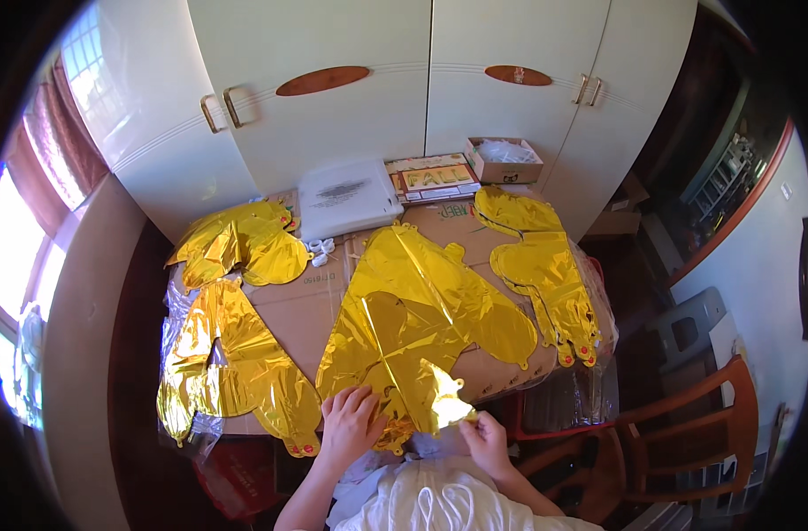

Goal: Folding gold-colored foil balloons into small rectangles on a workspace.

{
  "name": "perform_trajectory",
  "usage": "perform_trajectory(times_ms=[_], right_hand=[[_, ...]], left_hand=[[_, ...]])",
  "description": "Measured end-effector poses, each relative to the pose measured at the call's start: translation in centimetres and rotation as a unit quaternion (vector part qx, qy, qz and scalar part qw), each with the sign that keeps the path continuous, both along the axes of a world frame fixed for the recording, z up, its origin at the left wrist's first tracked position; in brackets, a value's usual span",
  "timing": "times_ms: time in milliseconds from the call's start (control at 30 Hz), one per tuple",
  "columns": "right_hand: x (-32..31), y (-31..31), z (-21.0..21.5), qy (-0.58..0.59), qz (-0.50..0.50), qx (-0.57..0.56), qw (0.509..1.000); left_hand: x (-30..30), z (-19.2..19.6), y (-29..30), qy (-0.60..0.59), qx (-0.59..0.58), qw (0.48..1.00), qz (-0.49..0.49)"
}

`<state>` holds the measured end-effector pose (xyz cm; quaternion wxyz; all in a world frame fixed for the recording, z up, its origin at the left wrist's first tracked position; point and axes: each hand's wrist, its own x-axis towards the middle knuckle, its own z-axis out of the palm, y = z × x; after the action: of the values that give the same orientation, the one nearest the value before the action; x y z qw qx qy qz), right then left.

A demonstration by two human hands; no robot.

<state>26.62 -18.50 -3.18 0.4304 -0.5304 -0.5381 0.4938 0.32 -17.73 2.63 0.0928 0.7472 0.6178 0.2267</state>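
Flat, uninflated gold foil balloons lie spread over a cardboard-covered table. My left hand point(351, 423) rests on the near edge of the large middle foil balloon point(404, 310), fingers slightly curled and apart, holding nothing that I can see. To its right, my right hand point(487, 442) pinches a raised corner of gold foil point(448, 403) that catches the light. This corner seems to belong to the middle balloon, but where it joins is unclear. An A-shaped foil balloon point(275, 389) lies left of my left hand.
Foil balloons in piles lie at the far left point(245, 243) and right point(541, 265). Along the back stand a white plastic package point(346, 199), a flat printed box point(435, 180) and an open carton point(503, 164). Cabinets rise behind. A wooden chair point(735, 425) stands at the right.
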Motion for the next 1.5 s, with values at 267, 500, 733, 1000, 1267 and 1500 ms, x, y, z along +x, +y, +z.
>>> perform_trajectory(times_ms=[267, 500, 733, 1000, 1267, 1500], right_hand=[[-4.4, 2.6, 5.7, -0.279, 0.325, 0.449, 0.784], [-3.9, 8.4, 6.4, -0.267, 0.350, 0.402, 0.803], [-3.8, 20.3, 4.9, -0.447, 0.235, 0.388, 0.771], [-1.8, 20.0, 3.7, -0.514, 0.235, 0.325, 0.758], [-0.8, 19.0, 3.3, -0.516, 0.227, 0.329, 0.758], [-0.4, 18.2, 3.5, -0.530, 0.228, 0.305, 0.758]], left_hand=[[-1.7, -2.1, -0.1, -0.244, -0.039, 0.968, 0.039], [-1.2, 0.7, 0.1, -0.146, -0.027, 0.985, 0.091], [1.3, 1.0, -1.1, 0.049, 0.019, 0.999, 0.009], [2.1, 0.8, -2.2, 0.097, -0.042, 0.991, -0.077], [0.8, -0.1, -2.6, 0.174, -0.070, 0.967, -0.173], [-0.4, -1.3, -3.2, 0.181, 0.030, 0.972, -0.149]])
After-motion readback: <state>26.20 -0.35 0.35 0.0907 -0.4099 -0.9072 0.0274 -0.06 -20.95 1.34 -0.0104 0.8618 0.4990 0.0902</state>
